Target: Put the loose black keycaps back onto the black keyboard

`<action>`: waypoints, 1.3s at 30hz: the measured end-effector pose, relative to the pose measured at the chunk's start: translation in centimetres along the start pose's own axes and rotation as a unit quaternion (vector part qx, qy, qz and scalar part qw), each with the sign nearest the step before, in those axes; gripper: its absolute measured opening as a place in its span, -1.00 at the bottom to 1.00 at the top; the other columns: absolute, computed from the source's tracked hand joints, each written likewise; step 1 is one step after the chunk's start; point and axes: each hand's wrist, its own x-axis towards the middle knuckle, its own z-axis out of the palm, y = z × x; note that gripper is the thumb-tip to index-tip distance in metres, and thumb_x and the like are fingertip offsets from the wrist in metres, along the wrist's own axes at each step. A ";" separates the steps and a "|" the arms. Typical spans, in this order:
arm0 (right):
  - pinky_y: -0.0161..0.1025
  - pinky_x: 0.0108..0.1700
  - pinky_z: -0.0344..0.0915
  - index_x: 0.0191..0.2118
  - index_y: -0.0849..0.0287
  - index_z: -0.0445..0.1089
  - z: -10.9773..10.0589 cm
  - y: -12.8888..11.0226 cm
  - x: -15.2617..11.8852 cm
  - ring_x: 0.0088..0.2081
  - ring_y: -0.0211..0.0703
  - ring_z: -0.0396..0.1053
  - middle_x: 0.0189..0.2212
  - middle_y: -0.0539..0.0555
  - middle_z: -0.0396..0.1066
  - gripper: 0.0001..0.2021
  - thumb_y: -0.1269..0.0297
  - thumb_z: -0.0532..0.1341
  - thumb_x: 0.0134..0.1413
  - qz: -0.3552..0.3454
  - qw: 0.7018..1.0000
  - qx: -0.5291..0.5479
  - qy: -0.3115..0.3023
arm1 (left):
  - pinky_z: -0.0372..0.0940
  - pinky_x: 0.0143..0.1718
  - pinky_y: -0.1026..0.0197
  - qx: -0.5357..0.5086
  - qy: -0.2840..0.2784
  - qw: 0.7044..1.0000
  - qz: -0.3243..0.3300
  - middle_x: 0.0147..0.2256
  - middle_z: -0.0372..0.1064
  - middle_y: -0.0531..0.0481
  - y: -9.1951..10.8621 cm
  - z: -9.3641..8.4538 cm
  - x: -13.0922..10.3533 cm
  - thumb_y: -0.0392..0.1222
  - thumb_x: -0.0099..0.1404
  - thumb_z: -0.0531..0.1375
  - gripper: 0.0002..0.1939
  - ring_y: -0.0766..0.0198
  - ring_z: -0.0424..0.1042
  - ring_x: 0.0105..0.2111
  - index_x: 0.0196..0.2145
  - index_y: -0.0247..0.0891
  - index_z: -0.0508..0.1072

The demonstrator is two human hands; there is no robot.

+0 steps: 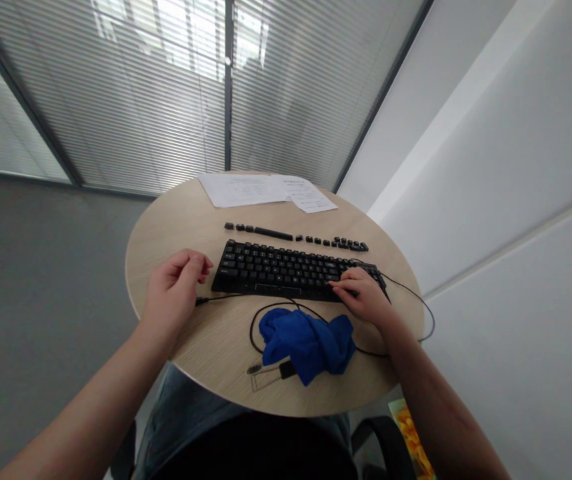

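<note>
Black keyboard (276, 270) was sitting across the middle of a round wooden table (163, 227); its near edge, the one facing the person, had a stretch of bare frame with the caps gone, while the rows above looked mostly full. Loose keycaps (317, 241) were laid out in a line just past the far edge; a long bar-shaped cap (273, 233) was in there too, plus a little cluster at the right end.

Right hand (363, 293) was over the right part of the board, thumb and fingertips close together down at the near edge; couldn't tell if they were clamped on anything. Left hand (179, 277) was just off the left end of the keyboard, fingers loosely curled in with the thumb near them; couldn't tell if it had something tucked inside either.

A thin black cable (236, 295) ran along the front, its plug end by the left wrist; it looped around near a crumpled blue cloth (311, 340), and a stretch hung off the right side of the table. A wire tool with a black handle (287, 369) poked out from the cloth; two printed sheets (246, 191) lay overlapping at the far edge.
</note>
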 end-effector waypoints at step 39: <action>-0.10 -0.16 0.30 -0.26 0.08 0.61 -0.2 0.8 -0.2 -0.27 -0.12 0.36 -0.39 0.09 0.44 -0.70 0.15 0.17 0.41 0.024 0.999 0.001 0.032 | 0.24 -0.38 0.21 0.025 -0.014 1.000 -0.010 -0.54 0.34 0.07 -0.5 -0.2 0.4 0.02 0.26 0.16 -0.72 0.22 0.34 -0.46 -0.49 -0.18 0.48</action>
